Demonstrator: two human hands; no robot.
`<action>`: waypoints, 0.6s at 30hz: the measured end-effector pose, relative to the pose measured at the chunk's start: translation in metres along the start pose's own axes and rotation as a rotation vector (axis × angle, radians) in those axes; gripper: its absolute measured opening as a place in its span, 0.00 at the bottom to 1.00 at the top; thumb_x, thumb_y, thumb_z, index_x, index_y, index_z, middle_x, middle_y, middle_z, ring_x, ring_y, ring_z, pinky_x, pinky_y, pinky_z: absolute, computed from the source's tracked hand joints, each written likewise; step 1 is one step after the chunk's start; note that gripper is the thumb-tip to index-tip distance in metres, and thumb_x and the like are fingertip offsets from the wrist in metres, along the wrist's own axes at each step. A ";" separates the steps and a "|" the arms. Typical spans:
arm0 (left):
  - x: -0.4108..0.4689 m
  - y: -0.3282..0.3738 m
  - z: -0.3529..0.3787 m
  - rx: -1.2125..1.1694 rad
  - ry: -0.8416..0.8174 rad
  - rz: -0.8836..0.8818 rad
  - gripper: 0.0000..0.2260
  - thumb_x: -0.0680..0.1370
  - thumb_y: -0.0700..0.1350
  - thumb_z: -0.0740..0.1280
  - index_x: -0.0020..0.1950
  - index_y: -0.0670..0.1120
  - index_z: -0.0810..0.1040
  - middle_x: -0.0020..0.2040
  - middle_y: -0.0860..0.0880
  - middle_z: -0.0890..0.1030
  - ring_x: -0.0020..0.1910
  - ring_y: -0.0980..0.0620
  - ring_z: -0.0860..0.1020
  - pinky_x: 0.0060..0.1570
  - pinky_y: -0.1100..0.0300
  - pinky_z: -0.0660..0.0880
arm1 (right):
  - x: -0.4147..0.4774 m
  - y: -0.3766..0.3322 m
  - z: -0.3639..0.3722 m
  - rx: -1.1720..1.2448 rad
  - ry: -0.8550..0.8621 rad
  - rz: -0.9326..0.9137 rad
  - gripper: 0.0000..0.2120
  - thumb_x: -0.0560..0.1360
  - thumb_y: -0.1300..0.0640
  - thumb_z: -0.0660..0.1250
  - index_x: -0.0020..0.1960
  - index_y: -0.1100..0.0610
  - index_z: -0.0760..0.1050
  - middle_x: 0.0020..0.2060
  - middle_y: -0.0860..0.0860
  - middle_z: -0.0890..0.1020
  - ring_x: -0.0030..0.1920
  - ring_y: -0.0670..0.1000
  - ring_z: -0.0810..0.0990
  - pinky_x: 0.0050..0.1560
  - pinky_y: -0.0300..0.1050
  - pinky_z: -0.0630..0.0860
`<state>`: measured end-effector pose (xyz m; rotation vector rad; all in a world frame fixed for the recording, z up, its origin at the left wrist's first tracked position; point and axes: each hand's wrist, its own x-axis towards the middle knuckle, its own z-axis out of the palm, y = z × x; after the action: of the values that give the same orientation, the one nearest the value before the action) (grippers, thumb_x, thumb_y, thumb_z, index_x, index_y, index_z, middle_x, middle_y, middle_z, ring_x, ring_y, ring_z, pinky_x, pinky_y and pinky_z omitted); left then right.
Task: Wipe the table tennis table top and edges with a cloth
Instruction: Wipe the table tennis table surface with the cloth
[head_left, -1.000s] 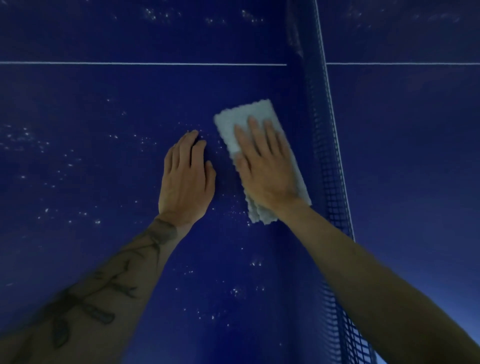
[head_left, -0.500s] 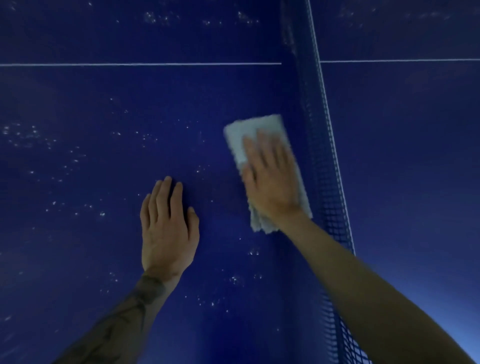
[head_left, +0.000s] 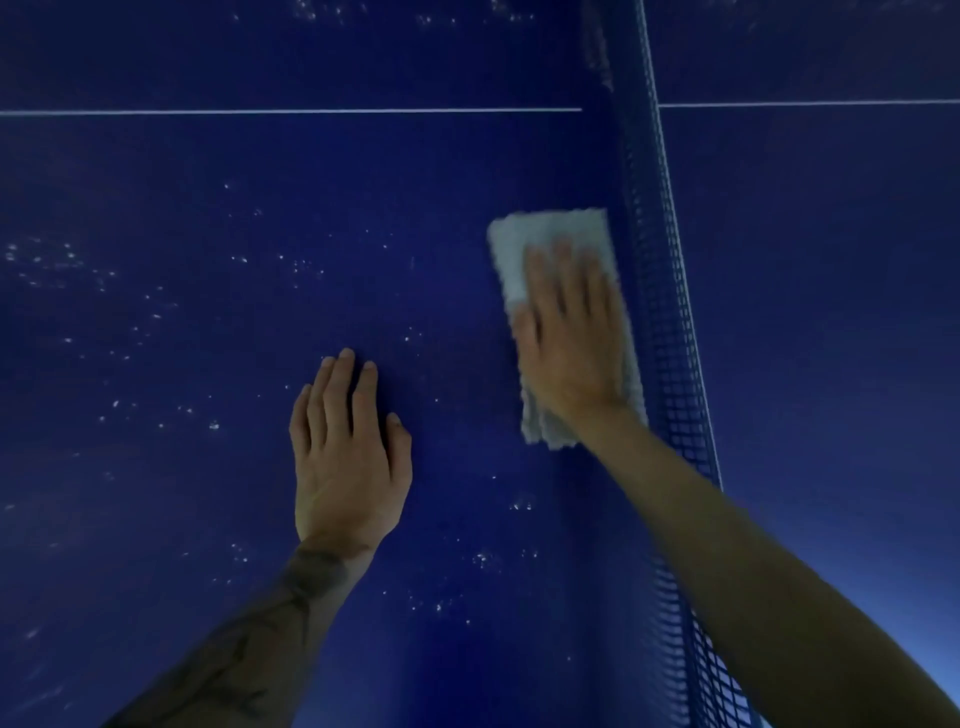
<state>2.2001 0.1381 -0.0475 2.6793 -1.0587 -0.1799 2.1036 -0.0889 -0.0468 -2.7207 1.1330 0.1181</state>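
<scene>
The dark blue table (head_left: 208, 182) is dotted with pale specks (head_left: 213, 426), and a thin white line (head_left: 291, 110) runs across its far part. A blue net (head_left: 660, 312) stands on it at the right. A folded pale cloth (head_left: 524, 249) lies flat just beside the net under the right hand (head_left: 571, 343), while the left hand (head_left: 345, 457) rests flat on the surface, apart from the cloth.

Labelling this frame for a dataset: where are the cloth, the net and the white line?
cloth (head_left: 540, 226), head view, its uncovered far end.
net (head_left: 657, 322), head view, mesh just right of the cloth.
white line (head_left: 260, 111), head view, its left stretch.
</scene>
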 end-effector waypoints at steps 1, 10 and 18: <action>0.000 0.000 0.001 0.002 -0.001 0.002 0.24 0.85 0.47 0.57 0.79 0.38 0.66 0.81 0.39 0.63 0.82 0.40 0.59 0.83 0.44 0.52 | 0.015 0.002 -0.003 0.025 0.025 0.105 0.30 0.89 0.43 0.44 0.88 0.52 0.45 0.87 0.57 0.46 0.86 0.61 0.44 0.85 0.64 0.47; 0.001 -0.001 0.001 0.011 0.004 0.000 0.25 0.84 0.47 0.57 0.79 0.38 0.66 0.82 0.40 0.64 0.82 0.40 0.60 0.82 0.44 0.52 | -0.039 -0.048 0.018 -0.015 0.004 -0.268 0.29 0.90 0.43 0.44 0.88 0.51 0.47 0.87 0.55 0.49 0.87 0.60 0.45 0.85 0.63 0.50; 0.000 0.000 0.001 0.003 0.007 0.002 0.24 0.85 0.47 0.57 0.79 0.38 0.66 0.81 0.39 0.64 0.82 0.40 0.60 0.82 0.44 0.53 | 0.005 -0.022 0.000 0.079 0.085 0.258 0.30 0.89 0.43 0.44 0.88 0.53 0.47 0.87 0.58 0.48 0.86 0.62 0.45 0.85 0.64 0.47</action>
<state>2.1999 0.1378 -0.0481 2.6791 -1.0608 -0.1686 2.1227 -0.0773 -0.0448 -2.5216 1.4767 -0.0068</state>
